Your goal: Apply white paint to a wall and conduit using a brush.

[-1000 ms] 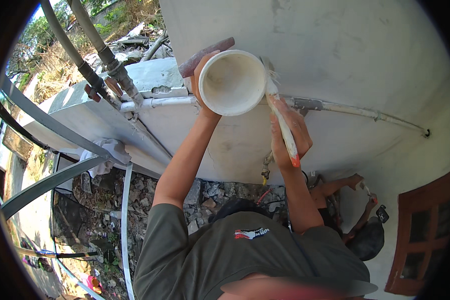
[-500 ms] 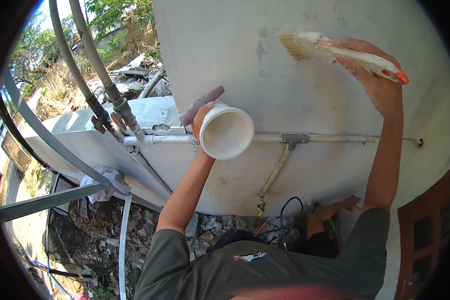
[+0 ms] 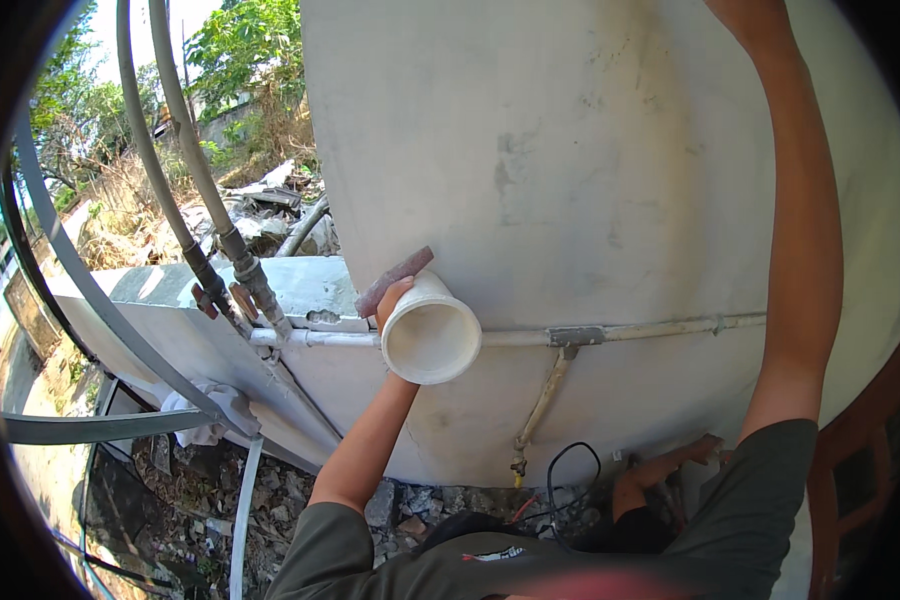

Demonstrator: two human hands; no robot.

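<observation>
My left hand (image 3: pixel 389 303) is closed around a white plastic tub (image 3: pixel 432 345), its open mouth facing me and its inside pale and smeared. A rough, purplish-red bar (image 3: pixel 395 282) is pinched in the same hand, alongside the tub. Behind both stands a white painted wall (image 3: pixel 590 220) with grey scuffs and a brownish vertical stain. High at the upper right my right hand (image 3: pixel 745 12) is cut off by the picture's top edge. Only its wrist end shows; the fingers, and anything in them, are out of sight.
A whitish pipe (image 3: pixel 660 329) runs across the wall, with a branch (image 3: pixel 538 410) dropping to a tap. Grey upright pipes (image 3: pixel 185 170) and a bent metal frame (image 3: pixel 110 270) stand left. Below lie rubble (image 3: pixel 410 505), a black cable (image 3: pixel 553 485) and a bare limb (image 3: pixel 660 468).
My right hand has risen out through the top edge, taking the paintbrush out of view. The tub and bar in my left hand appear lower in the picture, as does the wall pipe.
</observation>
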